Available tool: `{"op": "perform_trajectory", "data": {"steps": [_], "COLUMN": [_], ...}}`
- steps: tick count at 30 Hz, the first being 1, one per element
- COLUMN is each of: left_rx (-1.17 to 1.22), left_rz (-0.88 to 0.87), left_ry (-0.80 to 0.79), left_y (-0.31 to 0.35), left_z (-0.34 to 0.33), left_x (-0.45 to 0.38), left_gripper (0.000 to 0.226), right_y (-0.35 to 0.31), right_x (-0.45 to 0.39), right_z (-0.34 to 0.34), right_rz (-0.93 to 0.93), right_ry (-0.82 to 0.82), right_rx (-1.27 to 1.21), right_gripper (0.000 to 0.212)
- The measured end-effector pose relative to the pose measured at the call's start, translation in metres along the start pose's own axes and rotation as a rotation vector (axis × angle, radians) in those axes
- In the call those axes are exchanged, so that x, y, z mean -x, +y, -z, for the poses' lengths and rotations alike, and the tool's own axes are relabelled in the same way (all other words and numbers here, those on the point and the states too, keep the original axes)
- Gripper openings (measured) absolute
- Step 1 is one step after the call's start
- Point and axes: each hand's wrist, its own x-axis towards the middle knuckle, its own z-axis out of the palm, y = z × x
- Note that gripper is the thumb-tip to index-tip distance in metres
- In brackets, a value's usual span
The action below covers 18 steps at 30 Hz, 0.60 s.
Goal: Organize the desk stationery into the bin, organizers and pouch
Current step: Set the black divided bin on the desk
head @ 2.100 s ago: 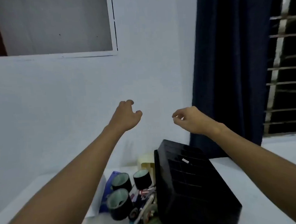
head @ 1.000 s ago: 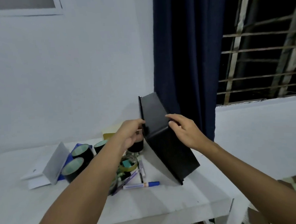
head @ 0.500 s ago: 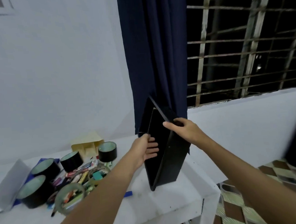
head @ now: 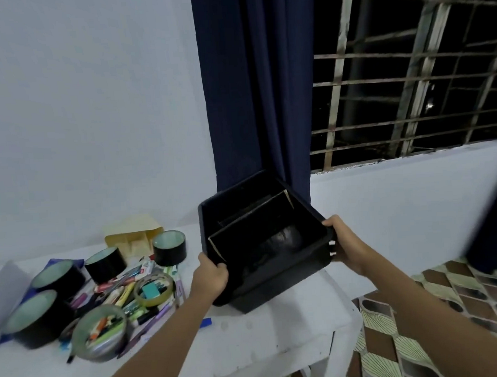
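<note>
Now tipped mouth-up, black bin (head: pixel 268 236) on desk (head: pixel 249 341) right end; left hand (head: pixel 210 279) and right hand (head: pixel 344 245) clamped on opposite rims. No legible writing.

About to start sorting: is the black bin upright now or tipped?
Upright, roughly: the bin has its opening facing up, interior visible, held by the left hand and right hand.

A: How's the light?

B: Dim and bluish, from indoors; the window (head: pixel 408 73) is black outside. The wall (head: pixel 79 110) is evenly lit, with no glare.

A: Sharpness?

B: Soft all over. The dark shape at the right edge (head: pixel 490 210) is smeared with blur, and the window bars bend from wide-angle distortion. The black bin (head: pixel 275 285) swallows detail inside; a faint shadow lies beneath it on the table (head: pixel 249 341).
</note>
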Motion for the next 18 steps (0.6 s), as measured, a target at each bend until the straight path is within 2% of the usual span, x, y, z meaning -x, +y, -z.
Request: {"op": "perform_trajectory", "data": {"steps": [5, 12, 18], "left_rx": [-0.057, -0.182, -0.197], "left_rz": [-0.142, -0.14, -0.139], "left_ry": [0.089, 0.162, 0.154], "left_y": [-0.011, -0.001, 0.0], "left_z": [-0.004, -0.007, 0.001], "left_x": [0.001, -0.007, -0.02], "left_gripper": [0.037, 0.035, 0.031], "right_y": [0.048, 0.062, 0.07], "right_x": [-0.016, -0.037, -0.053], "right_z": [-0.002, -0.005, -0.014], "right_rz": [-0.065, 0.077, 0.122], "right_ry": [0.088, 0.221, 0.254], "right_rx": [-0.17, 0.002, 0.067], "right_gripper": [0.018, 0.02, 0.028]}}
